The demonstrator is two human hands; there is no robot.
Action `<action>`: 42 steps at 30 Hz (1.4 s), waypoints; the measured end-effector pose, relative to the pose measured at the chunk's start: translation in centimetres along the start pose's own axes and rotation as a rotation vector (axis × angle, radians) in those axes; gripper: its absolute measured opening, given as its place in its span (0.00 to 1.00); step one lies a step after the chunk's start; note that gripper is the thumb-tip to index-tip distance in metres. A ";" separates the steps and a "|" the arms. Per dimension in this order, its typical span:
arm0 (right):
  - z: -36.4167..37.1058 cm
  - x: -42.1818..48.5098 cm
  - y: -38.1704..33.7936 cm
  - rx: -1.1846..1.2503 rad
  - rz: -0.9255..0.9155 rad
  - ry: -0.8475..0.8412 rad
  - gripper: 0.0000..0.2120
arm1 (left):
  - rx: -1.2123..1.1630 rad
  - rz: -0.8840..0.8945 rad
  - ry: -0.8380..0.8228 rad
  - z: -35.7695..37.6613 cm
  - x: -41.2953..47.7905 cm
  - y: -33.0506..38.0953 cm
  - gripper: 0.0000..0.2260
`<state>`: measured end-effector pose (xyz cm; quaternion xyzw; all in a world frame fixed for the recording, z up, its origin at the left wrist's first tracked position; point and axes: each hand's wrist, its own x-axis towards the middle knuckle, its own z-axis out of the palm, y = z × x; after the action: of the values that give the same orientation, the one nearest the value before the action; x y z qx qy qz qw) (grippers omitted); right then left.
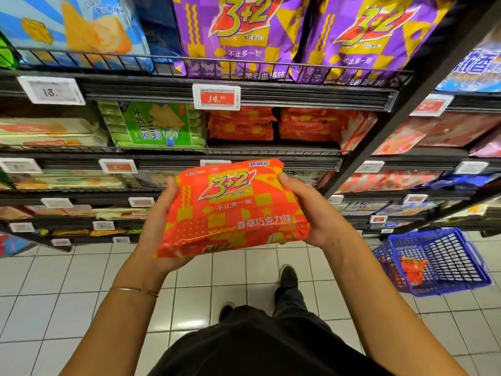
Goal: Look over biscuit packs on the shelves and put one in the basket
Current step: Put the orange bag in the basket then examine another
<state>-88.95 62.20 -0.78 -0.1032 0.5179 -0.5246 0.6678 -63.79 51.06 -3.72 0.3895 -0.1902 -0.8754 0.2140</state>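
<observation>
At mid-frame, the left hand (160,213) and right hand (311,210) grip the orange biscuit pack (230,210) by its sides; the blue basket (436,263) sits lower right.

"3+2" on orange pack (233,210) (price tag (216,97): "14.60")

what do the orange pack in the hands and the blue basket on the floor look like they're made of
The orange pack looks like thin glossy plastic film: it wrinkles and shows bright glare. The blue basket seems moulded plastic, fairly matte: one even colour through an open lattice wall and rim.
</observation>
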 end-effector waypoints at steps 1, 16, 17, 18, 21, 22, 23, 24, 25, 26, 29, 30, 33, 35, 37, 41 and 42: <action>0.0 0.1 0.1 0.009 -0.001 0.014 0.20 | -0.002 -0.005 -0.007 0.1 0.2 -0.1 0.28; -1.5 0.5 0.1 -0.075 0.014 0.082 0.14 | 0.164 -0.107 -0.108 0.7 0.3 0.5 0.20; -1.6 0.4 0.1 -0.092 0.003 0.085 0.13 | 0.166 -0.113 -0.157 0.8 0.1 0.6 0.24; -1.8 0.5 0.2 -0.112 -0.023 0.085 0.14 | 0.191 -0.095 -0.185 0.8 0.1 0.6 0.29; -2.0 0.6 0.0 -0.198 -0.166 0.020 0.21 | 0.524 0.140 -0.096 0.9 0.4 0.4 0.31; -2.2 0.7 0.1 -0.234 -0.231 0.006 0.23 | 0.650 0.245 -0.040 1.0 0.4 0.2 0.32; -2.4 0.8 0.1 -0.265 -0.300 0.014 0.25 | 0.743 0.337 0.009 1.2 0.4 0.1 0.32; -2.5 0.9 0.2 -0.300 -0.371 0.041 0.27 | 0.802 0.423 0.037 1.2 0.4 0.0 0.31; -2.6 0.9 0.4 -0.340 -0.440 0.074 0.28 | 0.840 0.503 0.046 1.3 0.2 -0.1 0.29; -2.6 0.9 0.5 -0.381 -0.505 0.091 0.29 | 0.872 0.574 0.038 1.2 0.1 -0.2 0.29; -2.3 0.5 0.8 -0.436 -0.649 0.070 0.29 | 0.958 0.738 -0.014 1.4 -0.4 -0.1 0.26; -2.2 0.3 0.7 -0.444 -0.674 0.069 0.28 | 0.982 0.772 -0.016 1.5 -0.5 0.1 0.24; -2.1 0.0 0.4 -0.468 -0.696 0.072 0.27 | 0.998 0.809 -0.014 1.6 -0.4 0.5 0.25; -2.1 0.1 0.3 -0.451 -0.642 0.078 0.28 | 0.961 0.784 0.015 1.5 -0.2 0.4 0.28; -2.2 0.1 0.1 -0.384 -0.575 0.083 0.27 | 0.825 0.690 0.090 1.7 -0.3 0.0 0.31; -2.3 -0.6 -0.3 -0.187 -0.484 -0.033 0.24 | 0.421 0.441 0.076 2.1 0.0 -1.6 0.17; -2.2 -0.9 -0.2 -0.133 -0.455 -0.055 0.22 | 0.337 0.352 0.062 2.4 -0.1 -1.9 0.16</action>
<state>-90.75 63.72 -1.10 -0.2753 0.4966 -0.6232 0.5378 -66.01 53.11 -3.12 0.4072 -0.3917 -0.7681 0.3011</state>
